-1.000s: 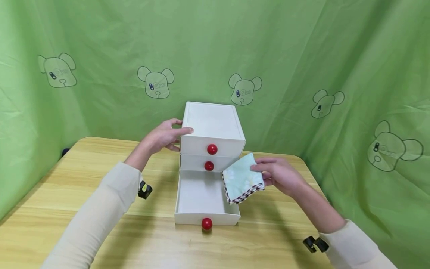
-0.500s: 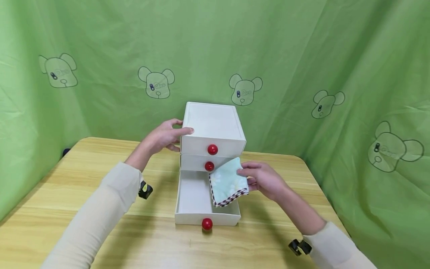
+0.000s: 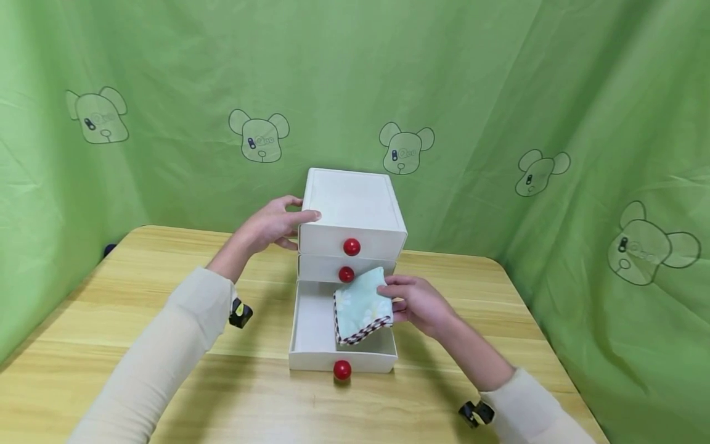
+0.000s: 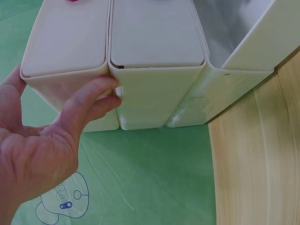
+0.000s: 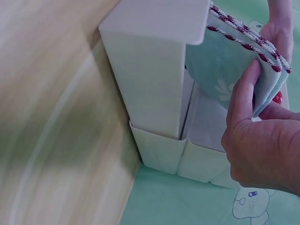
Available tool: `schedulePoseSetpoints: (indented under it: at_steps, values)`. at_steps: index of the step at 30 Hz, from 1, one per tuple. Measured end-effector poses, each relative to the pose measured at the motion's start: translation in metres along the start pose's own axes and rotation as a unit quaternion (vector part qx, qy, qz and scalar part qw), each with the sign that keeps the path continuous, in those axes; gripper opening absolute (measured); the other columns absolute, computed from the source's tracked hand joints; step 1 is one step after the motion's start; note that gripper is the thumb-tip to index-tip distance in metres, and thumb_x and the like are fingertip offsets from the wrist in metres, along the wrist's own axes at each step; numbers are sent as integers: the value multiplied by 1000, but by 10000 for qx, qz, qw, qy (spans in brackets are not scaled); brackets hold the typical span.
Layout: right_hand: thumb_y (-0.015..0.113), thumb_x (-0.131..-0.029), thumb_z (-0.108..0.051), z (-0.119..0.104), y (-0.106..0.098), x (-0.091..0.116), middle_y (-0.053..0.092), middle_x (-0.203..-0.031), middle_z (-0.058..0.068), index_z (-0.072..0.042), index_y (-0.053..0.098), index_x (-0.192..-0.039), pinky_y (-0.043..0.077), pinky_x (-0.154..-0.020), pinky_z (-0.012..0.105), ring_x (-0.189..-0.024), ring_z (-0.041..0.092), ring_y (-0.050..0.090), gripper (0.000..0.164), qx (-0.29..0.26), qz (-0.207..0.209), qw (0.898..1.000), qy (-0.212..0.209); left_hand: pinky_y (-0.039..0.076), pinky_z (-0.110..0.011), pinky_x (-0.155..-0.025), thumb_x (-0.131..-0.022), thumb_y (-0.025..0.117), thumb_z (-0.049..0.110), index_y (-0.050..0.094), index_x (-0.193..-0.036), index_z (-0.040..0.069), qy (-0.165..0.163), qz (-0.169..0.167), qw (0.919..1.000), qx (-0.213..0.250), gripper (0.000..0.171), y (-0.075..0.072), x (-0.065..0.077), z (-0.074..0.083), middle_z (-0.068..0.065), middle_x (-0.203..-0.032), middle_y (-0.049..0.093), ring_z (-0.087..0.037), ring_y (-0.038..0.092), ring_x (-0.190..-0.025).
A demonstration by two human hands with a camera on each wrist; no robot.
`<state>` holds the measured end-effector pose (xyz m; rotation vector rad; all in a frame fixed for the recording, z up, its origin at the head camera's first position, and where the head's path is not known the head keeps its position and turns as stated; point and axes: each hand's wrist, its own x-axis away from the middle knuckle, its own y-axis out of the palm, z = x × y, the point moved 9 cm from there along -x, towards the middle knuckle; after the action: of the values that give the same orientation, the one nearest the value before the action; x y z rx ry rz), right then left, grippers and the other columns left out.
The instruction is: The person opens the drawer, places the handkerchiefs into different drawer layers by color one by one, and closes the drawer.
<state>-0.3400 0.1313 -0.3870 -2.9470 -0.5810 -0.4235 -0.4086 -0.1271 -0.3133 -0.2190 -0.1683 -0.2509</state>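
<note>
A white three-tier drawer box (image 3: 355, 197) with red ball knobs stands on the table. Its bottom drawer (image 3: 313, 320) is pulled out, while the upper two are closed. My left hand (image 3: 272, 223) grips the box's left side near the top, thumb on the upper edge; the left wrist view shows its fingers against the side wall (image 4: 150, 93). My right hand (image 3: 418, 303) pinches a folded light-green towel (image 3: 360, 308) with white flowers and a dark checked trim. The towel hangs tilted over the right part of the open drawer. In the right wrist view, thumb and fingers clasp the towel's folded corner (image 5: 269, 79).
The wooden table (image 3: 194, 382) extends to both sides and in front of the drawer box. A green curtain (image 3: 344, 74) printed with bear heads hangs behind and at the sides. Black straps (image 3: 240, 313) sit at both wrists.
My right hand has moved left and slightly down with the towel, from the drawer's right edge to above its inside. My left hand has stayed on the box.
</note>
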Motion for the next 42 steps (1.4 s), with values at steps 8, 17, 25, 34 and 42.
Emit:
schedulePoseSetpoints:
  at_steps: [8,17,25,34,42]
  values:
    - [55,-101,-9,15,12,-7,71,-99,6,10,48,-138,66,-72,29,-80,17,72,42,-226,-234,9994,73,66,-39,-84,-96,70,34,21,-160,9,-5,17,10000,-1,83,0,0,0,-23,-138,56,-46,55,-130]
    - [55,-101,-9,26,18,-16,70,-98,8,9,44,-140,66,-72,28,-80,15,71,44,-329,-53,9993,175,66,-39,-84,-97,70,34,21,-160,9,8,29,10000,-22,84,0,-1,0,-23,-138,56,-46,55,-130]
    - [54,-101,-8,33,21,-23,68,-102,11,9,45,-140,65,-73,28,-81,17,68,43,-146,27,9997,182,66,-39,-84,-96,70,35,20,-160,9,39,32,10000,-51,85,-2,1,1,-24,-138,56,-46,54,-131]
    - [53,-101,-6,37,24,-25,64,-93,10,11,49,-127,62,-64,22,-79,18,64,32,241,12,9995,227,66,-39,-84,-97,70,33,20,-160,9,29,43,10000,-24,84,-1,1,1,-23,-137,56,-46,55,-130]
    - [51,-101,-5,35,27,-25,62,-96,12,13,48,-125,63,-68,24,-82,20,63,31,238,-70,9993,285,66,-39,-84,-97,70,34,20,-160,9,30,15,10000,-12,84,0,1,1,-23,-137,56,-46,56,-130]
